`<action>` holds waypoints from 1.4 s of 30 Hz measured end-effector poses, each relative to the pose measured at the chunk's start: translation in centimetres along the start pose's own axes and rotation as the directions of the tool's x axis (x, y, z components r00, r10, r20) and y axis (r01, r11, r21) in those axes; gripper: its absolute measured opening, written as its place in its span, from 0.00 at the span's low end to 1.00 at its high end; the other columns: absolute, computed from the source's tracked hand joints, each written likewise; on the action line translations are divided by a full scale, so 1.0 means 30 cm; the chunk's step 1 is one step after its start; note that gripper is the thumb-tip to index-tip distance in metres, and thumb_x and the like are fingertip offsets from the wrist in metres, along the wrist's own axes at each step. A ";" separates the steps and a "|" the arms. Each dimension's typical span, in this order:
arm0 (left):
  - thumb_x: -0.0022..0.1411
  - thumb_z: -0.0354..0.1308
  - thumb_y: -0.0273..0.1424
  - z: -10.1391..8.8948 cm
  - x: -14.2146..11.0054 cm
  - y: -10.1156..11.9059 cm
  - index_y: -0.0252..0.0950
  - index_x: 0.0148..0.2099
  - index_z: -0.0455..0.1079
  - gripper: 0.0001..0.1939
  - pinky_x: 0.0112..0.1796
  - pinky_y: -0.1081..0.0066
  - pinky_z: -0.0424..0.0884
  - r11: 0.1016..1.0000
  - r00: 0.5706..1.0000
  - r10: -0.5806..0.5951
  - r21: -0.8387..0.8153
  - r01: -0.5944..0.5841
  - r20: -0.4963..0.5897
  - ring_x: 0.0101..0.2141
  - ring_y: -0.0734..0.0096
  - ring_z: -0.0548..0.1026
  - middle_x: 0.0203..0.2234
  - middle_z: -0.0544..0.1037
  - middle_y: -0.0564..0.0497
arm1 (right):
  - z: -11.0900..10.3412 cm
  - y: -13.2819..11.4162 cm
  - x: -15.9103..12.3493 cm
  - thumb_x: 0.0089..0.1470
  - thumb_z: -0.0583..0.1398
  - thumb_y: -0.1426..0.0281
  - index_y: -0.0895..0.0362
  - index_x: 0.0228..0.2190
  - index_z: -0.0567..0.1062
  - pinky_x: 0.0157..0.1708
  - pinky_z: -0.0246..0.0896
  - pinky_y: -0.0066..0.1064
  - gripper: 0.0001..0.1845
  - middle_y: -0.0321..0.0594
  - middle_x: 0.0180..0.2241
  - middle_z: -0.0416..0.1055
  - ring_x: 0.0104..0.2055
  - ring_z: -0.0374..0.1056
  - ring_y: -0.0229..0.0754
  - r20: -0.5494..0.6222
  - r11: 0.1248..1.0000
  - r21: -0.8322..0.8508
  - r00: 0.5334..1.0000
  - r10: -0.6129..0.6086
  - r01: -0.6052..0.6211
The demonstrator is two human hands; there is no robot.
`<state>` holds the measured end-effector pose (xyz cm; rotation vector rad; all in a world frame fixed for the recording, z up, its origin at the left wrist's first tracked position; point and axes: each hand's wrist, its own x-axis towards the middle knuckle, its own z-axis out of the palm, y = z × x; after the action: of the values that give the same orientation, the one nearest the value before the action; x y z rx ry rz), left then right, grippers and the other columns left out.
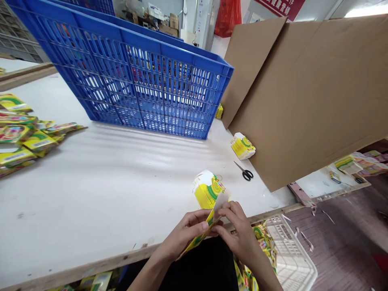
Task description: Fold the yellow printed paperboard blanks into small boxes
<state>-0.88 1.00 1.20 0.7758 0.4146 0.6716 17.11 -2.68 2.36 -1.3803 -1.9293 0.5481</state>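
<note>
Between my hands, at the table's front edge, is a thin yellow and green printed carton (196,239), tilted, with a white flap standing up at its far end. My left hand (189,230) is closed on its side, thumb on top. With bent fingers my right hand (236,226) grips the end by the white flap. Just beyond lies a stack of flat yellow cartons (206,194) with white flaps. Another bundle of these cartons (242,146) rests against the cardboard. Black-handled scissors (246,173) lie between the bundle and the stack.
A blue plastic crate (151,81) stands on the white table (106,182). Yellow packs (27,133) are heaped at the left. A large cardboard box (315,93) rises at the right. Below the edge, a white basket (291,250) stands beside more yellow packs (263,240).
</note>
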 end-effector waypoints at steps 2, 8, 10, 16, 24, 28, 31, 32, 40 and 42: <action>0.56 0.65 0.37 0.001 -0.002 -0.001 0.36 0.54 0.73 0.24 0.54 0.51 0.64 1.000 1.000 0.010 0.002 -0.010 -0.012 0.52 0.49 0.72 0.49 0.77 0.40 | -0.003 0.003 -0.001 0.54 0.61 0.74 0.52 0.38 0.72 0.42 0.63 0.36 0.08 0.41 0.38 0.67 0.42 0.63 0.46 0.010 1.000 0.000 1.000 0.009 -0.009; 0.56 0.65 0.37 -0.006 -0.004 -0.017 0.37 0.56 0.70 0.26 0.59 0.52 0.57 0.996 0.999 0.040 0.081 -0.038 -0.022 0.55 0.52 0.69 0.53 0.74 0.41 | -0.002 0.016 -0.014 0.57 0.59 0.71 0.51 0.40 0.73 0.44 0.62 0.40 0.08 0.41 0.39 0.65 0.43 0.62 0.47 0.016 1.000 -0.014 1.000 0.025 -0.025; 0.56 0.65 0.37 -0.006 -0.004 -0.020 0.37 0.56 0.71 0.25 0.58 0.54 0.60 0.996 0.998 0.043 0.085 -0.040 -0.039 0.54 0.54 0.71 0.52 0.75 0.41 | -0.003 0.013 -0.019 0.57 0.60 0.71 0.50 0.42 0.73 0.45 0.62 0.40 0.11 0.42 0.40 0.65 0.44 0.62 0.48 0.022 1.000 -0.012 0.999 0.028 -0.028; 0.57 0.63 0.41 0.001 -0.005 -0.010 0.37 0.54 0.72 0.24 0.43 0.67 0.71 0.995 0.992 -0.005 0.101 0.018 -0.126 0.41 0.61 0.78 0.37 0.81 0.44 | -0.012 0.002 -0.026 0.54 0.61 0.71 0.48 0.46 0.73 0.45 0.62 0.38 0.16 0.41 0.39 0.64 0.44 0.62 0.46 0.014 0.998 0.050 1.000 0.028 -0.029; 0.62 0.57 0.41 0.038 0.013 -0.026 0.35 0.55 0.68 0.22 0.39 0.68 0.72 0.955 0.958 0.157 0.282 -0.086 -0.238 0.34 0.65 0.76 0.36 0.80 0.45 | 0.080 0.019 -0.051 0.57 0.59 0.60 0.57 0.45 0.72 0.37 0.64 0.32 0.17 0.41 0.36 0.72 0.35 0.66 0.42 -0.097 0.872 0.389 0.928 0.361 -0.298; 0.64 0.54 0.40 0.052 0.021 -0.035 0.35 0.53 0.68 0.19 0.43 0.67 0.71 0.877 0.935 0.257 0.465 -0.119 -0.245 0.38 0.64 0.75 0.38 0.78 0.45 | 0.136 0.026 -0.070 0.58 0.58 0.60 0.58 0.31 0.76 0.41 0.64 0.33 0.14 0.42 0.33 0.73 0.38 0.68 0.44 -0.106 0.845 0.415 0.904 0.414 -0.338; 0.64 0.54 0.39 0.041 0.019 -0.033 0.36 0.54 0.65 0.20 0.36 0.70 0.71 0.789 0.925 0.254 0.613 -0.031 -0.281 0.31 0.68 0.73 0.30 0.76 0.49 | 0.133 0.034 -0.069 0.56 0.60 0.59 0.58 0.27 0.77 0.38 0.64 0.32 0.15 0.42 0.30 0.73 0.36 0.68 0.44 -0.169 0.849 0.392 0.880 0.444 -0.353; 0.63 0.54 0.39 0.035 0.017 -0.032 0.36 0.55 0.64 0.20 0.33 0.71 0.70 0.766 0.923 0.244 0.642 0.004 -0.297 0.29 0.69 0.72 0.28 0.75 0.51 | 0.126 0.036 -0.066 0.56 0.60 0.59 0.58 0.28 0.77 0.36 0.64 0.32 0.15 0.42 0.30 0.73 0.34 0.68 0.44 -0.164 0.835 0.416 0.873 0.459 -0.361; 0.64 0.52 0.31 0.032 -0.004 -0.014 0.43 0.64 0.49 0.29 0.39 0.70 0.70 0.833 0.969 0.181 0.550 -0.059 -0.170 0.34 0.70 0.74 0.38 0.73 0.50 | 0.089 0.027 -0.065 0.56 0.61 0.63 0.50 0.54 0.59 0.37 0.69 0.33 0.26 0.43 0.41 0.73 0.40 0.72 0.44 -0.162 0.640 0.743 0.876 0.455 -0.195; 0.64 0.54 0.32 0.035 -0.011 0.001 0.43 0.64 0.49 0.29 0.39 0.69 0.70 0.872 0.984 0.136 0.485 -0.064 -0.114 0.35 0.70 0.74 0.40 0.72 0.49 | 0.081 0.025 -0.072 0.57 0.61 0.64 0.50 0.53 0.60 0.37 0.68 0.32 0.25 0.43 0.40 0.73 0.40 0.72 0.44 -0.175 0.650 0.741 0.886 0.429 -0.167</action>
<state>-0.52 0.26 1.95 1.2325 0.6940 0.7352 16.23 -4.33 -0.40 -1.1613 -1.0057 1.0207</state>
